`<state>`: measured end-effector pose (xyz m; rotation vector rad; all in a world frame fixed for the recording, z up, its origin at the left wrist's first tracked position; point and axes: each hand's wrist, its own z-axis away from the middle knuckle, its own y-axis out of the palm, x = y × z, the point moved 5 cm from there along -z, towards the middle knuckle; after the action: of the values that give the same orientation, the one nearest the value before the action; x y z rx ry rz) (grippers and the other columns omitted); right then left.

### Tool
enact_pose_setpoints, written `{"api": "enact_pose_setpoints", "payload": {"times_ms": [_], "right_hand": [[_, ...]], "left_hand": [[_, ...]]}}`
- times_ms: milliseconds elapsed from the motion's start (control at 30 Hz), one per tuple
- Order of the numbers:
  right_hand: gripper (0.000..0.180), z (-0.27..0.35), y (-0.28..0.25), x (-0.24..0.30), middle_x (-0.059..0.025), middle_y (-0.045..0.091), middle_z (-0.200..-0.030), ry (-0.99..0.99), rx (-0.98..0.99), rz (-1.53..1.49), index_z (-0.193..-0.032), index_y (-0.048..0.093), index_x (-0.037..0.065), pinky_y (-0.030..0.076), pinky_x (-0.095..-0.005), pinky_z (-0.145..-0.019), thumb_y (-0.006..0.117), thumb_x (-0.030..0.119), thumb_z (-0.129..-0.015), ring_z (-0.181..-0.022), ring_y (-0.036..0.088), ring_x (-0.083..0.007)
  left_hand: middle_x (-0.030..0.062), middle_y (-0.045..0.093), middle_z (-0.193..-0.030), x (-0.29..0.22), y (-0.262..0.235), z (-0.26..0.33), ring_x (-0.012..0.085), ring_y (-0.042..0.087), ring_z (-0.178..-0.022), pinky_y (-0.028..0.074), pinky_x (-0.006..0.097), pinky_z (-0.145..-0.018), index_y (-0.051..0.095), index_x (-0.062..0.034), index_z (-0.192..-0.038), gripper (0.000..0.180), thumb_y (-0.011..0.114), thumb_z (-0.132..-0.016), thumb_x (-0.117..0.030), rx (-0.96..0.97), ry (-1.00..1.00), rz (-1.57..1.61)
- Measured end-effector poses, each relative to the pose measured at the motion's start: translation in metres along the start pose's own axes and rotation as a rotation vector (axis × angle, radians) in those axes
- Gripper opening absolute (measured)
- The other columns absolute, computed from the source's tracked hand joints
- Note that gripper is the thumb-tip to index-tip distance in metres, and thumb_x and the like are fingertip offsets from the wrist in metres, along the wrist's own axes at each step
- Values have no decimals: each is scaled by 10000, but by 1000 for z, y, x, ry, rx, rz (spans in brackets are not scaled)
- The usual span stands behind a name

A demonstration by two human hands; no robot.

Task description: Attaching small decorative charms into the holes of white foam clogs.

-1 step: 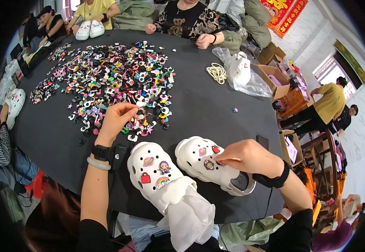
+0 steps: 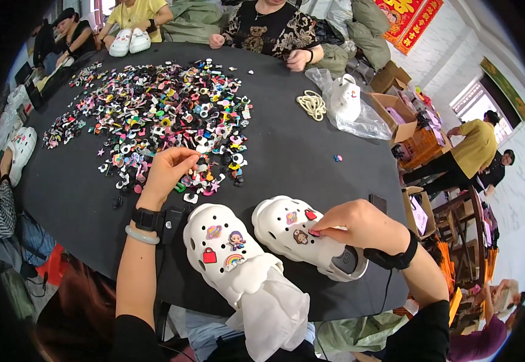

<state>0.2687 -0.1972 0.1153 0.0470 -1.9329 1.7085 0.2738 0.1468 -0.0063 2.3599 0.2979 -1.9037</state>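
Note:
Over the near edge of a pile of colourful shoe charms (image 2: 166, 111), my left hand (image 2: 167, 172) is closed in a pinch; whatever sits between the fingertips cannot be made out. My right hand (image 2: 359, 224) pinches a small pink charm (image 2: 315, 232) against the top of the right white clog (image 2: 273, 218). That clog carries a swirl charm, a red bag charm and a brown-haired figure charm. Beside it lies the left white clog (image 2: 205, 214), with a swirl, a figure, a red bag and a rainbow on it. White tissue (image 2: 271, 317) spills from its opening.
A dark table (image 2: 286, 157) bears everything. Farther off lie a coil of cream cord (image 2: 311, 105), a white clog in a clear bag (image 2: 346, 102) and a loose small charm (image 2: 338, 158). Across the table sit co-workers, one with white clogs (image 2: 130, 42). Cardboard boxes (image 2: 395, 114) stand at right.
My right fingers have shifted slightly, so more of the pink charm shows. The hand of the person across the table has moved a little. My left hand stays put.

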Motion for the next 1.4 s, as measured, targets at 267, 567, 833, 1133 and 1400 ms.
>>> {"api": "enact_pose_setpoints", "payload": {"times_ms": [267, 567, 833, 1133, 1400], "right_hand": [[146, -2, -2, 11, -105, 695, -789, 105, 45, 144, -854, 731, 64, 521, -324, -625, 693, 185, -780, -688, 669, -267], [94, 0, -6, 3, -67, 685, -767, 118, -158, 146, -789, 714, 74, 512, -343, -597, 711, 147, -729, -667, 652, -245], [104, -5, 3, 17, -39, 647, -751, 41, -32, 309, -732, 671, 80, 492, -352, -638, 700, 180, -727, -737, 636, -234], [110, -14, 12, 7, -42, 634, -756, 90, 84, 278, -741, 676, 100, 499, -356, -646, 669, 207, -769, -740, 633, -239], [91, -10, 8, 16, -53, 621, -728, 122, 10, 331, -743, 661, 84, 491, -351, -608, 677, 173, -754, -682, 620, -248]], "left_hand": [[24, 666, -800, 2, -1, -1, 67, 608, -718, 448, 195, -637, 681, -11, -1002, 151, 635, -895, -107, -2, -9, 2], [17, 662, -791, -2, -1, -1, 58, 601, -719, 445, 191, -635, 682, -14, -1003, 152, 632, -897, -111, 13, 8, -7], [16, 664, -792, 4, -3, -2, 54, 597, -709, 424, 180, -615, 685, -15, -1004, 153, 630, -899, -113, 8, 27, 4], [16, 656, -786, -2, -5, 0, 63, 593, -710, 437, 196, -638, 681, -5, -999, 150, 624, -900, -102, -23, 5, 37], [12, 653, -807, -5, -10, 1, 62, 588, -736, 439, 196, -658, 669, -4, -1016, 154, 612, -907, -97, -46, -16, 39]]}}
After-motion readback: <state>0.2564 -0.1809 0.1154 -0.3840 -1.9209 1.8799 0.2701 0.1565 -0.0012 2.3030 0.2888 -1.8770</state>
